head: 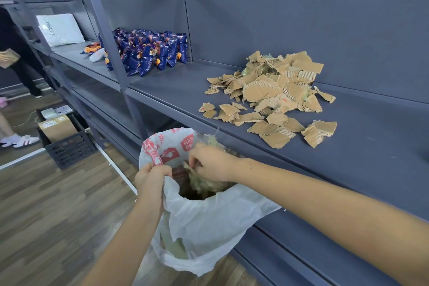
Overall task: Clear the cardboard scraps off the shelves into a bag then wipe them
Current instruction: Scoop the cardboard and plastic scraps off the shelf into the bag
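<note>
A heap of torn brown cardboard scraps [274, 97] lies on the dark grey shelf [371, 141], spread from the back wall toward the front edge. Below the shelf's front edge hangs a white plastic bag [209, 223] with red print. My left hand [151, 179] grips the bag's rim and red-printed handle, holding its mouth open. My right hand [209, 162] is at the bag's mouth, fingers curled over pale greenish and brown scraps inside; whether it pinches any I cannot tell.
Blue snack packets [151, 51] stand in a row on the shelf at left, past an upright post [109, 37]. Farther left lie a white pillow pack [60, 28] and orange packets. A black crate [67, 141] with a carton sits on the wooden floor. Another person's legs show at far left.
</note>
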Demonstrator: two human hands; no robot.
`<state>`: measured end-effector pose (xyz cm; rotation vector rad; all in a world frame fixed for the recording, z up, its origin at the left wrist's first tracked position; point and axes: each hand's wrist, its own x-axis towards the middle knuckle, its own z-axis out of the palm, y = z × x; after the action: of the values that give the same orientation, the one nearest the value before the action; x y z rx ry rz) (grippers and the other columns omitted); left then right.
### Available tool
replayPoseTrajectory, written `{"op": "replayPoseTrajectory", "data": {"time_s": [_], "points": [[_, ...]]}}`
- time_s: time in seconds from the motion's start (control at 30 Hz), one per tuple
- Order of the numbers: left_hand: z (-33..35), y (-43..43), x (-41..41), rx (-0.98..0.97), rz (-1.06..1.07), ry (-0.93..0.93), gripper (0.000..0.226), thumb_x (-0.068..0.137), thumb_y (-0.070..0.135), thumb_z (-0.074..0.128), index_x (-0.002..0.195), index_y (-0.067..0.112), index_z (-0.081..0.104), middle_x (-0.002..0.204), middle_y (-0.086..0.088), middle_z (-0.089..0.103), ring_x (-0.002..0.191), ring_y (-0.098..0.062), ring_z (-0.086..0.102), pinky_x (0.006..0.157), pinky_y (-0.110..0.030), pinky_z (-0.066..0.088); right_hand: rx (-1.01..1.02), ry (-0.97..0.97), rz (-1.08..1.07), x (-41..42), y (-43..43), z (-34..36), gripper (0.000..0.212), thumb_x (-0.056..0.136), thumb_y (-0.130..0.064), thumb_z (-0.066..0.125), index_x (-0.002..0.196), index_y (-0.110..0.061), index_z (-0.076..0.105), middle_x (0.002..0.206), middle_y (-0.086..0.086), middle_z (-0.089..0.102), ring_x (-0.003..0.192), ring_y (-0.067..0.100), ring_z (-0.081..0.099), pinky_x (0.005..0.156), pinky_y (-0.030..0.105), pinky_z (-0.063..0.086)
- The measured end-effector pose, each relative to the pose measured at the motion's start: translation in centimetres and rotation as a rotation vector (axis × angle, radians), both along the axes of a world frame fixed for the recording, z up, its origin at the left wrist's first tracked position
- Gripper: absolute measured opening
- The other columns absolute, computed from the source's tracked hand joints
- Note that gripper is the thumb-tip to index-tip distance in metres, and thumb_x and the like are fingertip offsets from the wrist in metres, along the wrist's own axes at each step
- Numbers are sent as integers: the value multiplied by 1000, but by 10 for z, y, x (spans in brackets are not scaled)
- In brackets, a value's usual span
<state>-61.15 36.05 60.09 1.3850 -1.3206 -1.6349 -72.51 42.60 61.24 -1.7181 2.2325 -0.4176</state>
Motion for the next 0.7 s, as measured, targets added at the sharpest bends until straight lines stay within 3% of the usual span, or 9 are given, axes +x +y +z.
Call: {"op": "replayPoseTrajectory", "data": {"time_s": [0.1, 0.23, 0.33, 0.47, 0.57, 0.7], "points": [[-1, -1, -1, -1, 7, 11, 23, 79, -10, 48, 67, 10, 47, 70, -4, 44, 63, -15, 43, 54, -24, 38, -76, -64, -27, 0, 0, 0, 26, 88, 7, 47, 97, -17, 41, 96, 4, 49, 86, 16, 48, 65, 17, 40], [-4, -3, -1, 5, -4, 25, 23, 80, -9, 49, 70, 12, 49, 73, -2, 47, 68, -14, 45, 57, -24, 40, -225, -60, -84, -4, -1, 9, 15, 90, 1, 47, 96, -13, 50, 100, 7, 57, 91, 20, 54, 73, 23, 43], [-4, -3, -2, -5, 5, 17, 26, 82, -8, 49, 69, 15, 48, 74, -1, 47, 69, -14, 45, 59, -24, 41, -280, 97, -125, -18, -4, 17, 23, 91, -11, 50, 113, -11, 54, 118, 7, 54, 108, 22, 51, 86, 28, 43], [-3, -4, -2, -15, 11, 7, 26, 82, -8, 49, 68, 14, 48, 73, -1, 46, 68, -15, 45, 57, -23, 41, -148, 311, -276, -56, -14, 24, 53, 91, -34, 51, 139, -19, 35, 154, 7, 20, 139, 32, 23, 110, 43, 24], [-2, -7, 0, -8, 8, 19, 25, 80, -10, 48, 67, 11, 48, 72, -3, 46, 66, -15, 45, 56, -24, 40, -63, 218, -437, -86, -22, 25, 71, 87, -50, 50, 147, -29, 17, 159, 1, -6, 145, 36, -1, 114, 57, 11], [1, -13, 1, 0, 27, 20, 27, 79, -12, 48, 67, 12, 48, 73, -2, 47, 66, -15, 45, 55, -24, 40, 56, 115, -561, -112, -29, 23, 82, 84, -64, 46, 150, -36, 5, 158, 0, -15, 145, 36, -11, 110, 67, 1]]}}
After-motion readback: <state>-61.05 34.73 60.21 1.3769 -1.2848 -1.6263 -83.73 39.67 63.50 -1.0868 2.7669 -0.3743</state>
